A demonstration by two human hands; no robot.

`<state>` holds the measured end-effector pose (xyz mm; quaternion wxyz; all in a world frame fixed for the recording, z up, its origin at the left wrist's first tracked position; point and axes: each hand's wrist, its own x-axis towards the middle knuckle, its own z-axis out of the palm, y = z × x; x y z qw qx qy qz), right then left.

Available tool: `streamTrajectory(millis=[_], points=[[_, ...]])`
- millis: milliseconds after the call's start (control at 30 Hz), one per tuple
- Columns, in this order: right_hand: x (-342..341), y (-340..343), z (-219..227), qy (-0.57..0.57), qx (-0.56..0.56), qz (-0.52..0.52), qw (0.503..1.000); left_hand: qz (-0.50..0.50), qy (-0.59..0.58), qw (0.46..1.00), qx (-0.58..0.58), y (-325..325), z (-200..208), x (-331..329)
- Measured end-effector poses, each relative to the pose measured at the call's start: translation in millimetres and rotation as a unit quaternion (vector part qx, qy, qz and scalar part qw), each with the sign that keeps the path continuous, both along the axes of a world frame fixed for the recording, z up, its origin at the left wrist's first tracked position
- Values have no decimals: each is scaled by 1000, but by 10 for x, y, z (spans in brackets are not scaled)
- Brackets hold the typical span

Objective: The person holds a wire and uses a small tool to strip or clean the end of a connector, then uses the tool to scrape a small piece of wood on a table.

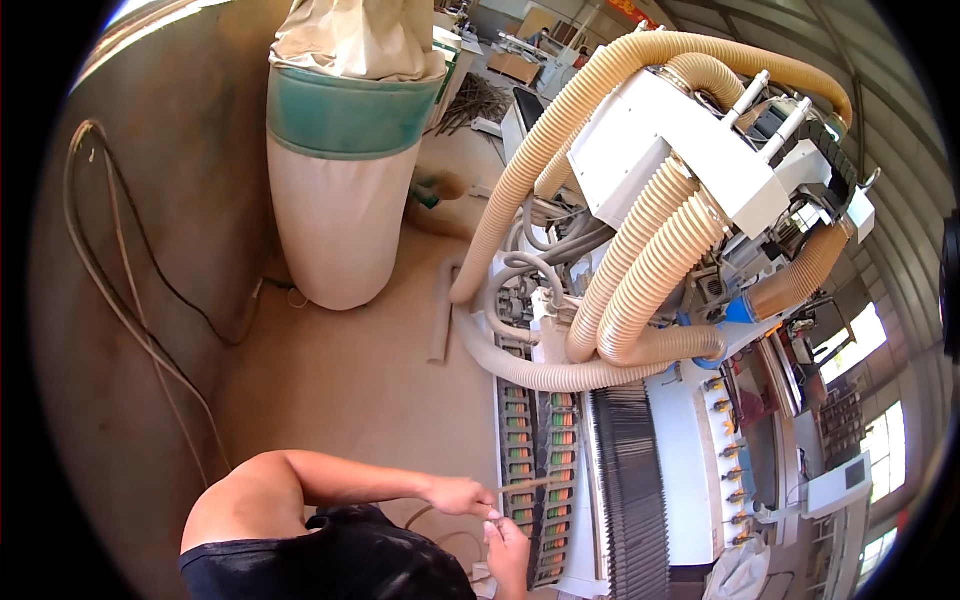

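over dusty brown floor beside a white machine, left hand and right hand meet, fingers curled, contents unclear.

Hazy daylight, blown-out windows at right, dim left wall, bowed edges, black fisheye corners

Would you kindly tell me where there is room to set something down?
Bare floor lies between the tall bag and the left hand; a white strip is bare between black bellows and yellow fittings. Around the ribbed hoses it's crowded.
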<state>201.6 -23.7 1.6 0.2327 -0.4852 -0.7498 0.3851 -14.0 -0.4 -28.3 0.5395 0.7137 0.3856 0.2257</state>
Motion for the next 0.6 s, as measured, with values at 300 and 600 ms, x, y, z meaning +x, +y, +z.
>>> streamTrajectory(millis=[300, 600], points=[[119, -157, -124, 279, -279, -81, 915, 30, 31, 981, 187, -214, 363, 17], [17, -171, -23, 298, -312, -97, 897, 87, -13, 995, 43, -121, 451, 84]])
